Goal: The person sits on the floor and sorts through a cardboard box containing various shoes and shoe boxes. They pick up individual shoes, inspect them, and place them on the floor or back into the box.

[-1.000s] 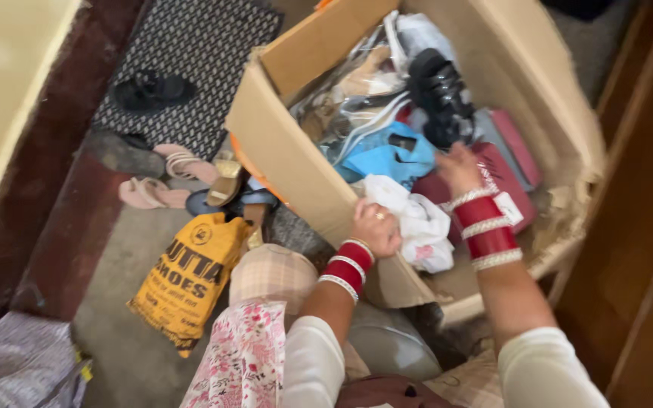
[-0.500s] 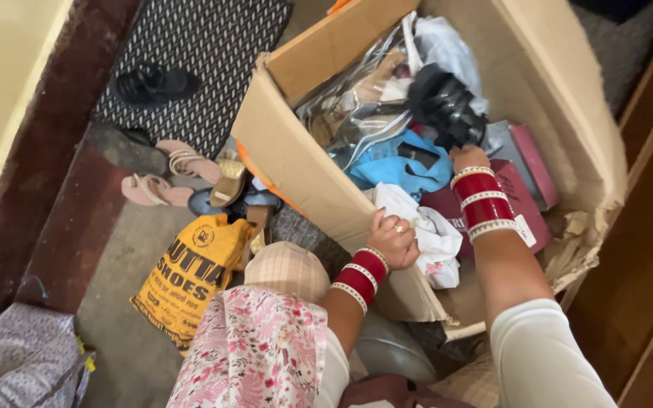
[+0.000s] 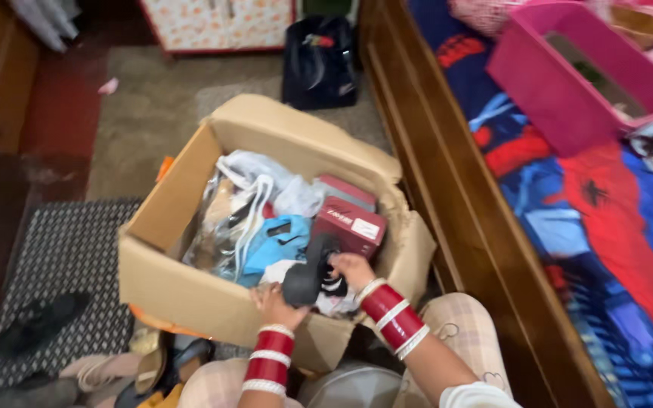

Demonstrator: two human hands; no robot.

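Black shoe lifted at the cardboard box (image 3: 168,291)

Both hands, left (image 3: 272,304) and right (image 3: 351,268), gripped what seemed a black shoe (image 3: 307,275); the box remained full of bags.

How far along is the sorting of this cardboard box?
Early. Done: some sandals lie on the floor outside. In hand: the left hand and right hand hold a black shoe over the brown cardboard box. Left: bags and a maroon shoebox fill it.
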